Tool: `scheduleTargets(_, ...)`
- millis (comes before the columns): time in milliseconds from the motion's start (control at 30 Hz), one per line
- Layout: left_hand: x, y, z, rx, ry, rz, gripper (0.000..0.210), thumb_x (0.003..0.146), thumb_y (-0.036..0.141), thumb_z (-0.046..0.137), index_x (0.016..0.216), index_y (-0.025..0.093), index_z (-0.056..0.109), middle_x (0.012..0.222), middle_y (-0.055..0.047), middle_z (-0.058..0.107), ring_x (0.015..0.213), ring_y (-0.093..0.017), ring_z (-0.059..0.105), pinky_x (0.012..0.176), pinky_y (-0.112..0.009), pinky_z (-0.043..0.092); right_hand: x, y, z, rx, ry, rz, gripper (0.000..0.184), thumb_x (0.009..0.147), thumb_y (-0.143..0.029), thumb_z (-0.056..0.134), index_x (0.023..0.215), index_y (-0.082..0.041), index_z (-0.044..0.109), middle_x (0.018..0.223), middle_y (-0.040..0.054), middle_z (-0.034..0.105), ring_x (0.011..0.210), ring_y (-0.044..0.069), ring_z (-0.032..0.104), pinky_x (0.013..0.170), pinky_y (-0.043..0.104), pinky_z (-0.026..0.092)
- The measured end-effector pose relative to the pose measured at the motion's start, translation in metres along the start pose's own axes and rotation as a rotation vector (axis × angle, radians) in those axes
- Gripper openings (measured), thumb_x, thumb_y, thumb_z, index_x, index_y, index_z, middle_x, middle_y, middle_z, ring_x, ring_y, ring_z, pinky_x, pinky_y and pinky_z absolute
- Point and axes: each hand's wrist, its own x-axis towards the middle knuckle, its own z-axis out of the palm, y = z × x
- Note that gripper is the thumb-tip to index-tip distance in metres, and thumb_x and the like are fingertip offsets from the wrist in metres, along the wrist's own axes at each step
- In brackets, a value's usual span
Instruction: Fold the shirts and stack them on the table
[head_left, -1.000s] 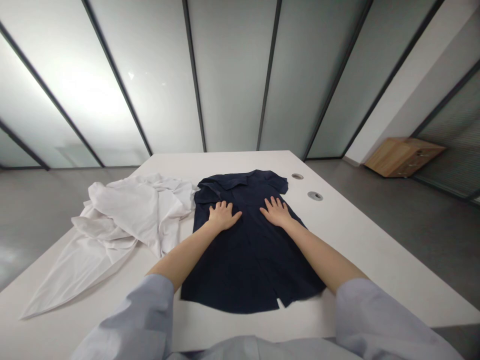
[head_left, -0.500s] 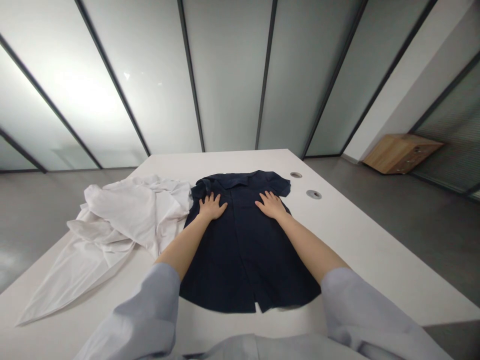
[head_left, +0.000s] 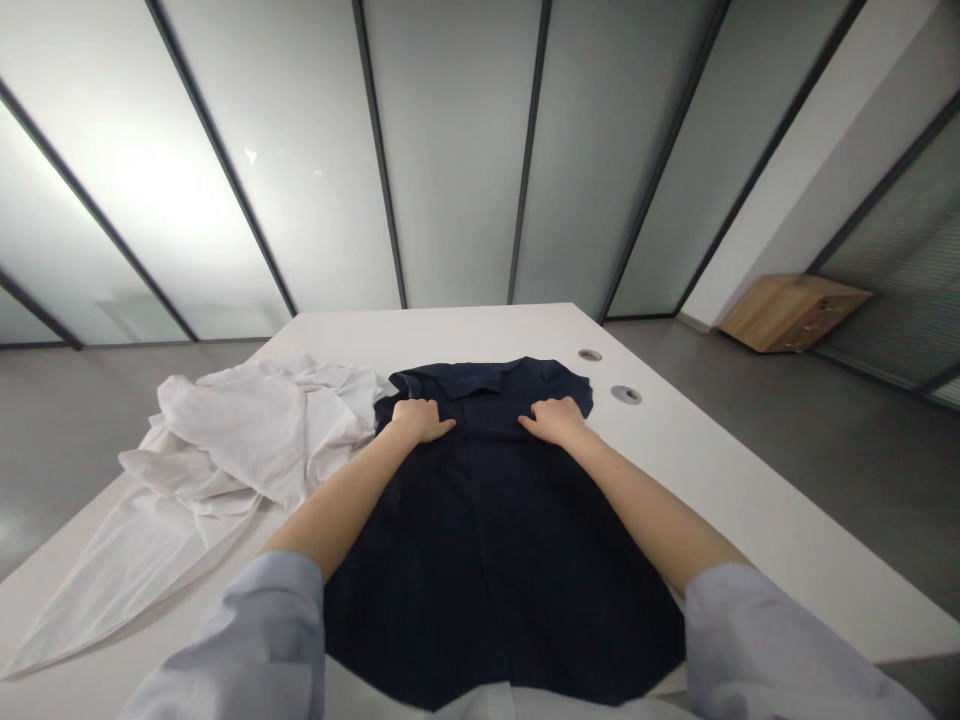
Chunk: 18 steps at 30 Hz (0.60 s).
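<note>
A dark navy short-sleeved shirt (head_left: 480,560) lies front up, its collar toward the far side and its hem reaching down near my body. My left hand (head_left: 421,420) is closed on the cloth at the upper left of the chest, fingers curled over and thumb pointing inward. On the upper right of the chest, my right hand (head_left: 556,418) grips the cloth the same way. The fingertips of both hands are hidden. To the left of the shirt, a crumpled white garment (head_left: 247,420) lies close beside it.
Both garments lie on a white table (head_left: 720,510). Two round cable grommets (head_left: 626,395) are set into its right side. Behind the table stand frosted glass panels (head_left: 457,150), and a wooden cabinet (head_left: 787,312) is on the floor at the right.
Both hands have gone from lying flat with spread fingers to curled grips on the navy shirt. The shirt has slid toward me, its hem now lower in view.
</note>
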Motion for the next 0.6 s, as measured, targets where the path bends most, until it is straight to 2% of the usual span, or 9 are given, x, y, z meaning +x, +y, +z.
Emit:
scheduleTargets(67, 0.008, 0.002, -0.010, -0.016, 0.000, 0.054, 0.064, 0.087, 0.063, 0.036, 0.118, 0.013, 0.063, 0.120, -0.020, 0.064, 0.113, -0.034, 0.059, 0.091, -0.042, 0.046, 0.014, 0.003, -0.011, 0.087, -0.005, 0.023, 0.045, 0.090, -0.051, 0.044, 0.098, -0.017, 0.073, 0.103, 0.0155, 0.071, 0.102, 0.031, 0.063, 0.090, 0.042, 0.044)
scheduleTargets(133, 0.022, 0.004, -0.012, -0.101, 0.078, 0.054, 0.059, 0.090, 0.056, 0.036, 0.124, 0.014, 0.059, 0.122, -0.018, 0.064, 0.115, -0.033, 0.059, 0.092, -0.041, 0.046, 0.033, 0.003, -0.017, 0.244, 0.027, 0.007, 0.035, 0.090, -0.043, 0.049, 0.101, -0.020, 0.073, 0.108, 0.0122, 0.070, 0.104, 0.029, 0.063, 0.090, 0.038, 0.045)
scheduleTargets(233, 0.048, 0.007, -0.004, -0.326, 0.148, -0.040, 0.063, 0.086, 0.050, 0.047, 0.139, 0.017, 0.045, 0.129, -0.017, 0.059, 0.118, -0.033, 0.056, 0.096, -0.042, 0.044, 0.061, -0.007, -0.013, 0.596, 0.078, -0.007, 0.033, 0.085, -0.028, 0.056, 0.115, -0.019, 0.068, 0.123, 0.0095, 0.065, 0.115, 0.024, 0.059, 0.098, 0.032, 0.042)
scheduleTargets(333, 0.072, 0.010, 0.012, -0.705, 0.141, -0.185, 0.065, 0.076, 0.044, 0.064, 0.135, 0.020, 0.052, 0.134, -0.016, 0.055, 0.119, -0.034, 0.055, 0.096, -0.040, 0.045, 0.082, -0.024, 0.001, 0.812, 0.089, 0.052, 0.042, 0.082, -0.020, 0.056, 0.123, -0.018, 0.063, 0.129, 0.0092, 0.061, 0.117, 0.020, 0.057, 0.100, 0.030, 0.041)
scheduleTargets(400, 0.083, 0.011, 0.020, -0.925, 0.159, -0.235, 0.052, 0.076, 0.041, 0.064, 0.124, 0.019, 0.061, 0.120, -0.014, 0.064, 0.108, -0.031, 0.062, 0.085, -0.036, 0.050, 0.091, -0.034, 0.010, 0.849, 0.095, 0.075, 0.040, 0.083, -0.020, 0.054, 0.122, -0.019, 0.064, 0.127, 0.0073, 0.063, 0.114, 0.018, 0.059, 0.098, 0.029, 0.043)
scheduleTargets(467, 0.090, 0.012, 0.024, -1.037, 0.153, -0.237, 0.041, 0.081, 0.041, 0.058, 0.113, 0.017, 0.067, 0.097, -0.012, 0.071, 0.088, -0.026, 0.068, 0.069, -0.032, 0.052, 0.097, -0.039, 0.015, 0.885, 0.101, 0.111, 0.034, 0.083, -0.022, 0.053, 0.112, -0.018, 0.070, 0.117, 0.0069, 0.069, 0.108, 0.019, 0.062, 0.094, 0.028, 0.045)
scheduleTargets(533, 0.094, 0.011, 0.025, -1.100, 0.152, -0.240, 0.038, 0.085, 0.042, 0.051, 0.104, 0.014, 0.069, 0.080, -0.010, 0.070, 0.072, -0.022, 0.067, 0.057, -0.029, 0.050, 0.102, -0.040, 0.015, 0.910, 0.101, 0.161, 0.027, 0.082, -0.026, 0.053, 0.096, -0.015, 0.074, 0.101, 0.0092, 0.073, 0.101, 0.024, 0.065, 0.090, 0.031, 0.047)
scheduleTargets(600, 0.098, 0.008, 0.022, -1.165, 0.166, -0.238, 0.040, 0.086, 0.043, 0.049, 0.100, 0.013, 0.070, 0.076, -0.010, 0.069, 0.068, -0.021, 0.066, 0.054, -0.027, 0.049, 0.108, -0.038, 0.010, 0.934, 0.104, 0.205, 0.028, 0.082, -0.031, 0.054, 0.086, -0.013, 0.075, 0.092, 0.0120, 0.074, 0.097, 0.028, 0.066, 0.089, 0.035, 0.047)
